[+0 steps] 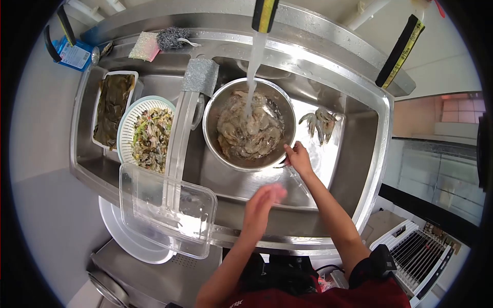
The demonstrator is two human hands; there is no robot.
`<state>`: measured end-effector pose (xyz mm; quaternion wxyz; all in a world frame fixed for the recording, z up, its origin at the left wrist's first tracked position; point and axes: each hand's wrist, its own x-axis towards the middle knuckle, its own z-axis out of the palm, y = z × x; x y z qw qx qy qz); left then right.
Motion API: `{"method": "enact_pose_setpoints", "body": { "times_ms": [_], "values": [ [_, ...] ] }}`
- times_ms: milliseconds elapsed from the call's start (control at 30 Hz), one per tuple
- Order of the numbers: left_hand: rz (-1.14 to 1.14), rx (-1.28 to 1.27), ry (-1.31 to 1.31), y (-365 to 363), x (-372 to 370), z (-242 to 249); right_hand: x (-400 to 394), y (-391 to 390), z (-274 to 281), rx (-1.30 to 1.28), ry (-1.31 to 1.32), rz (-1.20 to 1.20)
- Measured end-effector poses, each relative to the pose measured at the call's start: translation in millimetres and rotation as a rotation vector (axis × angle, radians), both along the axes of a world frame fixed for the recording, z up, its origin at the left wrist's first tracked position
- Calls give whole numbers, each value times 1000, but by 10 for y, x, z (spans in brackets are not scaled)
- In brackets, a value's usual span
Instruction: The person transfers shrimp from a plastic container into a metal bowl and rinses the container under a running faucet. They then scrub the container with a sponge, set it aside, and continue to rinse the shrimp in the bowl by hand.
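A round metal bowl [210, 110] stands in the large sink basin, holding a heap of grey-brown shrimp [251, 126]. Water [254, 61] pours from the tap [265, 18] onto the shrimp. At the bowl's lower right rim is my right hand [298, 158], its thumb and fingers closed on the rim. Below the bowl, my left hand [265, 201] hangs over the front of the basin, somewhat blurred; its fingers are hard to make out. Several shrimp [319, 124] lie on the basin floor to the right of the bowl.
In the small left basin are a white tray [96, 123] of dark leaves and a colander [126, 128] of chopped scraps. A clear plastic container [167, 210] rests over the sink's front edge, above a white basin [115, 228]. Sponges [145, 46] and a scourer [172, 38] lie behind.
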<state>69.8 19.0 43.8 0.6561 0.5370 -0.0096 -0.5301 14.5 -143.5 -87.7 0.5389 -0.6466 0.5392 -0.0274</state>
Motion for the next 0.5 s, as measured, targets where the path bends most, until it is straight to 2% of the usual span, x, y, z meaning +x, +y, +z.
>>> {"method": "enact_pose_setpoints", "body": {
  "times_ms": [33,67,100,133,167,200,233,333,400,433,500],
  "values": [
    [-18,56,-254,-91,22,-159,-55,-16,-49,-150,6,49],
    [-5,155,-557,-176,77,-411,-96,-33,-172,-530,-36,55],
    [8,252,-860,-272,164,-702,-48,-71,-33,-638,-83,61],
    [83,351,-992,-372,294,-964,53,-115,155,-747,-133,68],
    [161,452,-1120,-468,463,-1185,158,-154,224,-640,-225,126],
    [203,539,-1171,-543,666,-1345,252,-178,235,-527,-310,187],
    [244,625,-1222,-605,864,-1468,357,-219,184,-331,-262,266],
    [298,773,-1241,-797,1098,-1673,642,-315,-232,-412,-129,403],
    [204,969,-1271,-847,1147,-1723,852,-350,-452,-452,-36,364],
    [85,1002,-1223,-834,1176,-1674,934,-399,-547,-443,-35,371],
    [36,1019,-1138,-824,1241,-1572,1058,-468,-673,-241,81,328]
  ]
}}
